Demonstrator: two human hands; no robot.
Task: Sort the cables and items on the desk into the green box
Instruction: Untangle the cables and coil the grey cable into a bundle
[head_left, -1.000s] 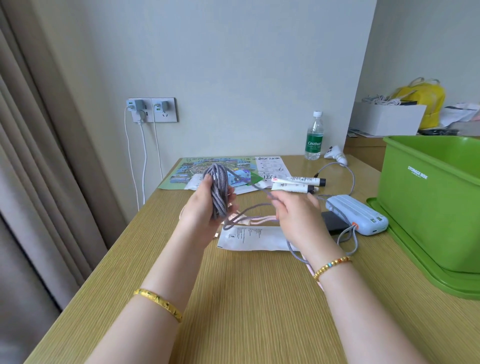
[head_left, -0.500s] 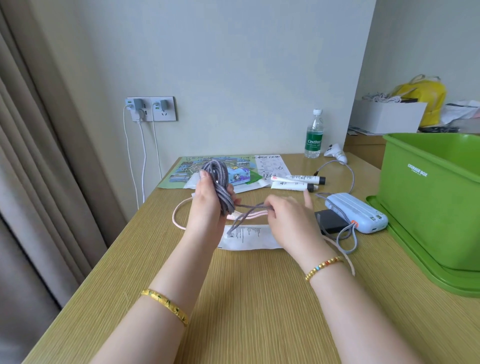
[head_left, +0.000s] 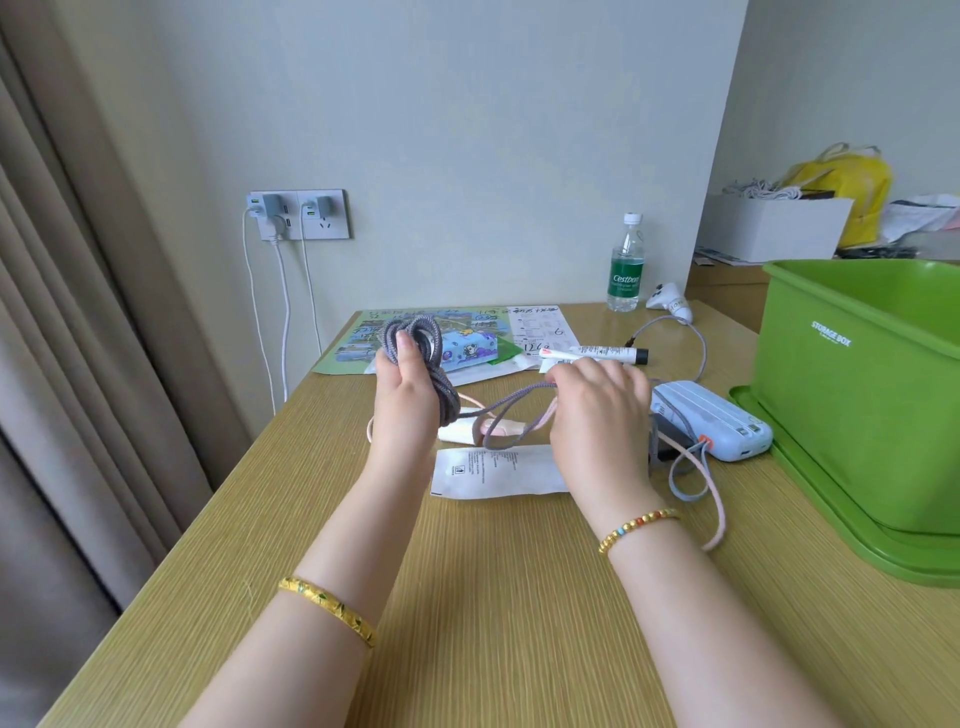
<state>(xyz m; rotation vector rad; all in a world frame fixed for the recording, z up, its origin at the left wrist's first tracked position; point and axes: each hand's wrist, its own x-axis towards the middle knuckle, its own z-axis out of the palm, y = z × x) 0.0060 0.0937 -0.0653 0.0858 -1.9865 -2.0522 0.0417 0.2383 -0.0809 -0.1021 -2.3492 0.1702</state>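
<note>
My left hand (head_left: 406, 400) grips a coiled bundle of grey braided cable (head_left: 415, 343) above the desk. My right hand (head_left: 602, 415) pinches the loose strand of that cable (head_left: 511, 402) a short way to the right. A pink cable (head_left: 711, 499) trails across the desk under my right wrist. The green box (head_left: 852, 384) stands at the right on its green lid. A pale blue power bank (head_left: 711, 421) lies beside it, with a dark flat device (head_left: 670, 449) partly hidden behind my right hand.
Two white tubes (head_left: 597, 354), a white leaflet (head_left: 493, 470), a colourful map and packets (head_left: 467, 348) lie on the wooden desk (head_left: 467, 597). A water bottle (head_left: 627, 265) and a white charger with cable (head_left: 670, 304) stand at the back. Wall sockets (head_left: 296, 214) hold chargers.
My right hand has moved rightward and up, drawing the loose grey strand away from the coil. My left hand keeps hold of the bundle, now slightly lower.
</note>
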